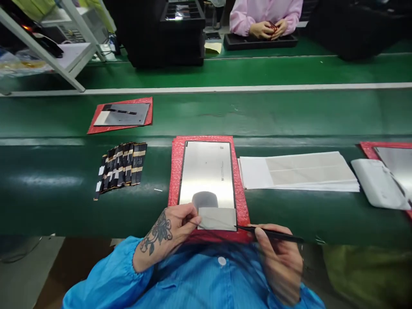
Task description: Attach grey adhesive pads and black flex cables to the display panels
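Observation:
A flat silvery display panel [206, 176] lies on red foam sheets [240, 193] in front of me. Over its near end is a thin light-grey rectangular film piece [217, 219]. Thumb and forefinger of my left hand [174, 227] pinch the film's left edge. In my right hand [281, 259], closed around them, are black tweezers [273, 234] that point left. Their tip is at the film's lower right corner; whether it grips the film I cannot tell. Loose dark hair strands hang blurred across the near side.
Black flex strips [120, 169] lie fanned at left, beyond them another panel [128, 116] on red foam. White backing sheets [302, 171] lie at right, next to a white rounded object [376, 182] and a further panel [397, 161]. A person in pink [265, 21] works across the green bench.

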Demonstrator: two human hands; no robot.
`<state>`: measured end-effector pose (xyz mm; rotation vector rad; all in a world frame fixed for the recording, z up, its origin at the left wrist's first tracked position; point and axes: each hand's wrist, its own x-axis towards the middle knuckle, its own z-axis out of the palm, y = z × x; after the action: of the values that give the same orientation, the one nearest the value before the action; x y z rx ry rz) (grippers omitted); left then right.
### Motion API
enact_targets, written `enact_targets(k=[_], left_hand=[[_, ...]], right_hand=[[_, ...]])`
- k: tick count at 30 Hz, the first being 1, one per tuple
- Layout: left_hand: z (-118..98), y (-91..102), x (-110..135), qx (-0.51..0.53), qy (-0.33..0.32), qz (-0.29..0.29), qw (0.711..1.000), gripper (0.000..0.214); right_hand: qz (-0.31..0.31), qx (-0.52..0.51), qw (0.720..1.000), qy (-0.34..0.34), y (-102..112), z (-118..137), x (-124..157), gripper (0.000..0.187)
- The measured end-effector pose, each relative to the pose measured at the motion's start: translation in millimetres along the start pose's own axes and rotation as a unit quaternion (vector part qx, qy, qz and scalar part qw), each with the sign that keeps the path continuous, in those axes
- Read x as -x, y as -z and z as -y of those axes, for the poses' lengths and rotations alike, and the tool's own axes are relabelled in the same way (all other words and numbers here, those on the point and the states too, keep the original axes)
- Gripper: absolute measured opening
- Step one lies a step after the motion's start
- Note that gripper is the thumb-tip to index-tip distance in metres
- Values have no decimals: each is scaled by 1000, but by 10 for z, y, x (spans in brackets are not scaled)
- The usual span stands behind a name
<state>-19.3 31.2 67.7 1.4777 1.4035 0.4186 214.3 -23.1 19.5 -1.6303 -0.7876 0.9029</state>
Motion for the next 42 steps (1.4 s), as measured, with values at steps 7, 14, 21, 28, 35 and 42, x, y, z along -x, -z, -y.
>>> enact_targets(k=[7, 14, 21, 28, 35, 42], left_hand=[[7, -52, 16, -83, -25, -40, 995, 29], [-18, -50, 16, -117, -67, -62, 989, 26], [-11, -62, 18, -129, -110, -75, 983, 24], [14, -73, 14, -143, -114, -73, 980, 24], [75, -107, 62, -173, -157, -85, 969, 18], [48, -127, 52, -180, -151, -91, 968, 22]], right_hand=[[30, 16, 997, 67, -19, 26, 21, 12], [42, 35, 995, 81, -9, -25, 15, 10], [43, 27, 996, 75, -8, -58, 17, 10], [40, 32, 995, 81, 4, -16, 25, 8], [33, 28, 997, 71, -20, 1, 3, 11], [26, 29, 998, 43, -12, -38, 3, 17]])
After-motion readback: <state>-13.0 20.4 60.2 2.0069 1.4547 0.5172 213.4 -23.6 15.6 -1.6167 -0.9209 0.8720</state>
